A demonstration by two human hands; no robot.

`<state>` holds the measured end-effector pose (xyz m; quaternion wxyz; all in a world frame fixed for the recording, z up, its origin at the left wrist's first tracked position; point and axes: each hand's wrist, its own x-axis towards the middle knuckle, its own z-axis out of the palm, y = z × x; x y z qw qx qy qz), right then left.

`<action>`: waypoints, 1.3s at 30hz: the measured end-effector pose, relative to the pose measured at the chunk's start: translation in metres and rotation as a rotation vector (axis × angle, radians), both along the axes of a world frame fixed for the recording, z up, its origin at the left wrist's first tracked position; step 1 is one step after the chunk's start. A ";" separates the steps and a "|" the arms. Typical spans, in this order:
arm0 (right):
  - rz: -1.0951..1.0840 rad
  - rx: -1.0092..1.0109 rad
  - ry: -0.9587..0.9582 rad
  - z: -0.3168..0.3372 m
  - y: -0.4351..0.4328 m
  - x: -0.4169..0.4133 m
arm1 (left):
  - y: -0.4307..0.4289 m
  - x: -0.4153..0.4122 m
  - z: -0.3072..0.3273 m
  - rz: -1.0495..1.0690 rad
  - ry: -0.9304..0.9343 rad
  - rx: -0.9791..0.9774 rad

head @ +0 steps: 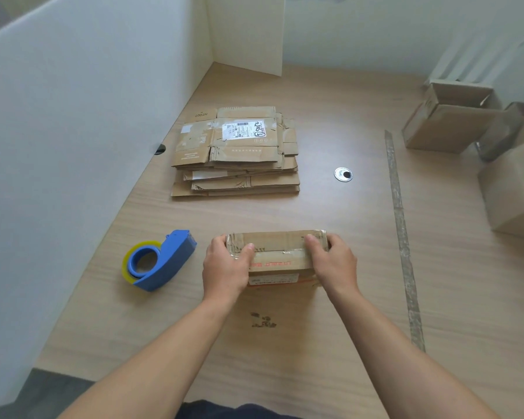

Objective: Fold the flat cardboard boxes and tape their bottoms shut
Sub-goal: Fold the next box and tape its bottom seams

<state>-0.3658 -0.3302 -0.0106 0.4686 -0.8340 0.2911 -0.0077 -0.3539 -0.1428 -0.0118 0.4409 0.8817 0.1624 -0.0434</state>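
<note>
At the left edge of the table [285,373], beside a white partition [73,131], lies a blue tape dispenser [159,261] with a roll of clear tape; no hand touches it. Further back and a little to the right is the stack of flat boxes [235,152], worn and not yet folded. Near the front, just right of the dispenser, the left hand [224,267] grips the left end of a small folded box [277,255], with the thumb on the top face and the fingers curled round the end. The box rests on the table, and glossy tape runs along its top seam, so I judge this side is already sealed. The right hand [330,261] grips the right end in the same way. I expect the box to be light and stiff at its corners, but the used cardboard may dent if squeezed in the middle, and the taped face may be slippery; the two ends, close to the corners, look the safest places to hold. Behind it to the right is a round metal hole cover [343,174], then a long strip of clear tape [401,225] stuck on the table, and at the far right some set-up boxes [448,128] stand together.
</note>
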 end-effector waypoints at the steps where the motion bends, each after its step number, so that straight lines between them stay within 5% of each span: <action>1: 0.034 -0.020 0.042 0.000 0.004 -0.001 | -0.002 0.000 0.001 -0.007 0.004 0.002; 13: 0.067 -0.005 -0.146 -0.009 -0.010 -0.013 | 0.019 0.004 0.003 -0.062 -0.061 0.015; 19: 0.096 0.192 -0.104 -0.018 -0.029 -0.013 | 0.024 0.006 0.001 -0.051 -0.038 -0.016; 25: 0.152 0.095 -0.081 -0.010 -0.027 -0.019 | 0.028 0.009 0.005 -0.029 0.018 -0.054; 30: 0.302 0.477 -0.107 -0.020 -0.042 -0.037 | 0.030 0.017 0.019 -0.147 0.077 -0.021; 39: -0.071 0.421 -0.272 -0.025 -0.019 -0.040 | 0.025 0.015 0.015 -0.131 0.126 -0.011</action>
